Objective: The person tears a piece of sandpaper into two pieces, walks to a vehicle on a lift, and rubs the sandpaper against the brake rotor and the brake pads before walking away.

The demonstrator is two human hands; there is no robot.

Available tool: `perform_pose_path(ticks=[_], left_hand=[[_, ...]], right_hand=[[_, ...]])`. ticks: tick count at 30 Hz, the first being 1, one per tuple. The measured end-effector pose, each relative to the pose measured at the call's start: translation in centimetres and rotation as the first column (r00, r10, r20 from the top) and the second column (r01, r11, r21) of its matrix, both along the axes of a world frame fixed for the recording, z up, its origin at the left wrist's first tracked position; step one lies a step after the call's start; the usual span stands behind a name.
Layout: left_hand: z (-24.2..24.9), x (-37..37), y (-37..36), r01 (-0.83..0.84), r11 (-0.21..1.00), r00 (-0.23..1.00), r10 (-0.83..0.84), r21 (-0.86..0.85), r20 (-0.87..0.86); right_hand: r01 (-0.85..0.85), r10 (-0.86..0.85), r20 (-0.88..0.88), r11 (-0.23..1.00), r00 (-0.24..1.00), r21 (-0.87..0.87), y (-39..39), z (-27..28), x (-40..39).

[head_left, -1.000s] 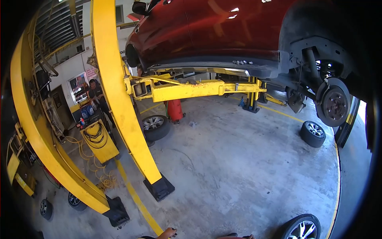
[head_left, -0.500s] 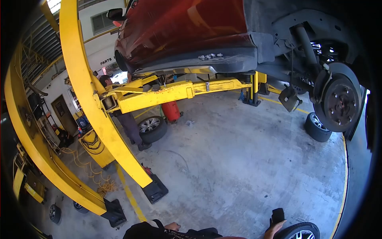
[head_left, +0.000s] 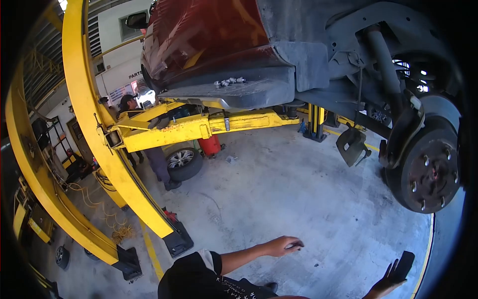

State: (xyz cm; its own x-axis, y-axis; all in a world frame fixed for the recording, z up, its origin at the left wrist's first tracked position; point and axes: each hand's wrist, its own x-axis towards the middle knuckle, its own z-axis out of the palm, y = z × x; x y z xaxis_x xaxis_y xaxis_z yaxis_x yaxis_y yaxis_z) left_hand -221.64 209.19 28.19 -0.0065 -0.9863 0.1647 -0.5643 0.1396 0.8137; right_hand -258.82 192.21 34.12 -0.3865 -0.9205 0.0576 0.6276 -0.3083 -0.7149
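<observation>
My left hand [head_left: 285, 245] reaches out over the concrete floor, its fingers loosely bent and a small gap by the thumb; I see nothing held in it. At the lower right, my right hand [head_left: 386, 285] grips a flat, dark rectangular block [head_left: 404, 265], whose exact kind I cannot make out. Ahead of it is a bare wheel hub with a rusty brake disc [head_left: 429, 172] and protruding studs. A brake caliper [head_left: 352, 146] hangs left of the disc. Neither hand touches the vehicle.
A raised red vehicle [head_left: 214, 35] rests on a yellow lift arm [head_left: 184, 130] beside a yellow post [head_left: 107, 119]. Several lug nuts [head_left: 230, 81] lie on its side step. A co-worker [head_left: 130, 103] stands behind the arm, near a wheel [head_left: 184, 163] and a red cylinder [head_left: 210, 145].
My view has moved closer to the brake disc. My left hand has stretched forward from my body, and my right hand has moved right with the dark block. The wheel beside it has left view.
</observation>
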Motion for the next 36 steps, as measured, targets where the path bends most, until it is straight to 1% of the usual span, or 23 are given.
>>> perform_pose_path(ticks=[1,3,4,5,7,9,11,12,13,14,16,17,18,20,22,24,25,26,28,30,32,34,36], left_hand=[[3.5,-1.0,-2.1,0.059,0.995,0.994,-0.051,-0.079,0.097],[9.2,-2.7,-5.9,0.155,0.949,0.981,-0.115,-0.276,0.158],[11.8,-3.5,-7.4,0.168,0.904,0.979,-0.105,-0.394,0.177],[14.3,-4.4,-8.9,0.170,0.809,0.981,-0.082,-0.563,0.178],[18.2,-5.9,-11.6,0.106,0.608,0.985,0.042,-0.787,0.165],[21.2,-7.0,-13.8,0.028,0.473,0.984,0.140,-0.881,0.106],[23.8,-8.0,-15.9,-0.015,0.350,0.959,0.269,-0.937,0.085],[24.9,-8.6,-17.0,-0.034,0.286,0.949,0.309,-0.958,0.058],[25.9,-9.6,-17.8,-0.088,0.274,0.952,0.305,-0.958,-0.001],[27.2,-10.4,-18.7,-0.133,0.256,0.953,0.298,-0.957,-0.053],[28.8,-11.5,-20.5,-0.122,0.261,0.945,0.325,-0.958,-0.032],[29.6,-12.3,-21.6,-0.080,0.248,0.952,0.307,-0.965,0.000],[29.9,-13.0,-22.5,-0.043,0.241,0.957,0.288,-0.970,0.029],[29.9,-14.2,-23.8,-0.012,0.284,0.956,0.285,-0.959,0.072],[29.5,-14.9,-25.0,-0.006,0.262,0.952,0.297,-0.965,0.075],[29.5,-14.2,-25.2,0.016,0.229,0.914,0.392,-0.973,0.107],[30.0,-14.5,-25.2,0.009,0.171,0.907,0.414,-0.985,0.080],[30.5,-14.8,-25.0,0.000,0.112,0.899,0.436,-0.994,0.049],[31.6,-14.6,-24.5,0.030,0.060,0.898,0.437,-0.998,0.053],[32.3,-14.8,-24.3,0.005,0.070,0.938,0.346,-0.998,0.029],[33.1,-14.6,-23.9,0.054,0.104,0.936,0.340,-0.993,0.087],[33.9,-15.2,-24.2,0.050,0.080,0.968,0.241,-0.996,0.068],[34.4,-15.3,-24.0,0.175,0.119,0.973,0.133,-0.977,0.191]], right_hand=[[0.026,-0.027,-0.046,0.999,0.999,-0.021,-0.9,1.2,-0.2],[0.075,-0.085,-0.139,0.994,0.987,-0.074,-2.8,3.6,-0.8],[0.097,-0.116,-0.184,0.989,0.976,-0.110,-4.0,4.8,-1.3],[0.117,-0.150,-0.228,0.982,0.962,-0.149,-5.2,5.9,-1.8],[0.150,-0.218,-0.315,0.962,0.924,-0.227,-7.5,7.4,-3.1],[0.167,-0.287,-0.398,0.936,0.871,-0.309,-10.1,8.2,-4.7],[0.108,-0.254,-0.460,0.941,0.851,-0.319,-15.7,6.1,-7.8],[0.066,-0.223,-0.514,0.950,0.828,-0.306,-19.3,4.1,-9.2],[0.135,-0.353,-0.744,0.931,0.568,-0.338,-22.9,1.0,-11.5],[0.151,-0.340,-0.696,0.936,0.633,-0.319,-24.5,1.5,-11.5],[0.175,-0.365,-0.757,0.930,0.541,-0.324,-26.1,2.6,-11.6],[0.175,-0.418,-0.793,0.908,0.442,-0.381,-26.5,3.0,-11.6],[0.203,-0.423,-0.714,0.904,0.557,-0.377,-23.0,6.6,-8.9],[0.151,-0.331,-0.461,0.911,0.823,-0.383,-23.3,8.0,-7.6],[0.099,-0.360,-0.407,0.838,0.839,-0.537,-23.5,8.6,-7.1],[0.095,-0.385,-0.392,0.804,0.835,-0.587,-23.5,8.4,-6.9],[0.148,-0.540,-0.473,0.753,0.696,-0.641,-22.8,9.5,-6.6],[0.142,-0.520,-0.442,0.749,0.731,-0.647,-21.1,12.5,-5.9],[0.107,-0.584,-0.353,0.609,0.731,-0.786,-19.3,16.6,-5.1],[0.080,-0.775,-0.275,0.385,0.569,-0.919,-19.9,17.5,-5.8],[-0.013,-0.879,-0.302,0.321,0.369,-0.947,-19.1,17.7,-6.5],[-0.120,-0.891,-0.383,0.364,0.246,-0.924,-18.5,17.3,-6.9],[-0.118,-0.878,-0.445,0.430,0.178,-0.895,-18.3,17.7,-7.0]])
